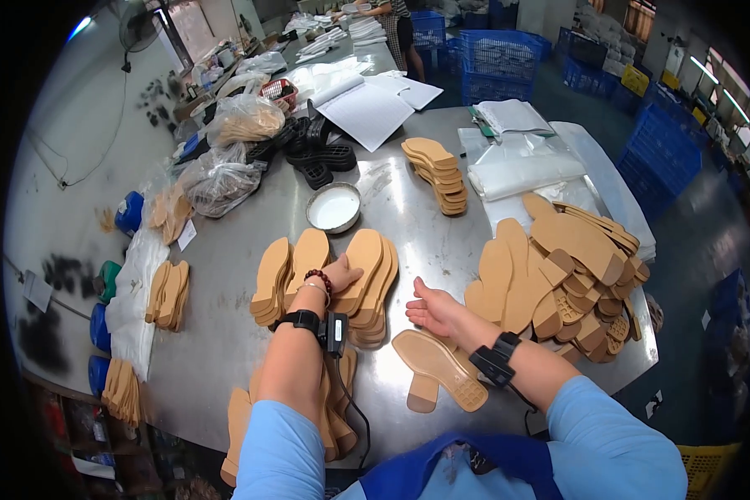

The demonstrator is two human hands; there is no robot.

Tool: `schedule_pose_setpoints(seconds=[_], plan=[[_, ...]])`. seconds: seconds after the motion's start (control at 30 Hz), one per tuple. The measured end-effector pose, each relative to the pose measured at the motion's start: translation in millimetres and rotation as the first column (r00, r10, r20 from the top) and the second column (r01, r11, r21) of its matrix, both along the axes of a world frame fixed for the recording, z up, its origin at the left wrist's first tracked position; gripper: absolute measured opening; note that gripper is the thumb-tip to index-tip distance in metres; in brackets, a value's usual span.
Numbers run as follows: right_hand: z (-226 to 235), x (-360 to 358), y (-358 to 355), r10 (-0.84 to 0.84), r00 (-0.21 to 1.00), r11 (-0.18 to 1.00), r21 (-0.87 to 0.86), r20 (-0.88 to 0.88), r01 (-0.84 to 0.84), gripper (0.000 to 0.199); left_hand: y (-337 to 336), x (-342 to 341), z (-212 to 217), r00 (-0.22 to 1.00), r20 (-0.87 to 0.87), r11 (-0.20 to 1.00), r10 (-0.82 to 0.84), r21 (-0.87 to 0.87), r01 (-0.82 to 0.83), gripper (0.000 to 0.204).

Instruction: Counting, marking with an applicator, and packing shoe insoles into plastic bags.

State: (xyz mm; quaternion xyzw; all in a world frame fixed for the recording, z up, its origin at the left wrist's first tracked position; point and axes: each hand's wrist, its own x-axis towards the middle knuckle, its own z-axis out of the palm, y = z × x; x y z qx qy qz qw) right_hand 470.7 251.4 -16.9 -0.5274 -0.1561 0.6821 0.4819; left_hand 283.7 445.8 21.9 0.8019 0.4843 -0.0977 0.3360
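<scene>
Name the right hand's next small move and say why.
Probably lower the right hand to the loose sole just below it in view: that hand is open and seems empty, while the left hand is at a stack of soles.

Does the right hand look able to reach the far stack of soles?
Probably yes: the right hand looks empty, and nothing seems to stand between it and the far stack of soles.
</scene>
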Motion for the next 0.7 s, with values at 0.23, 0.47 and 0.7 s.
schedule_pose_setpoints(seconds=[0.23,0.47,0.7], plan=[[-8.4,-39.7,66.7,-0.238,0.904,0.971,-0.072,-0.354,0.227,0.061,-43.8,1.1,19.7,0.695,0.407,0.635,0.593,-0.767,-0.093,0.054],[-15.3,-49.8,73.0,-0.084,0.925,0.996,-0.036,-0.369,0.076,0.042,-50.9,-33.3,-92.7,0.362,0.422,0.531,0.831,-0.797,-0.288,0.057],[-10.1,-37.2,44.3,-0.008,0.934,0.991,0.122,-0.357,0.055,0.074,-74.9,-0.8,-22.7,0.428,0.373,0.494,0.823,-0.842,-0.217,0.062]])
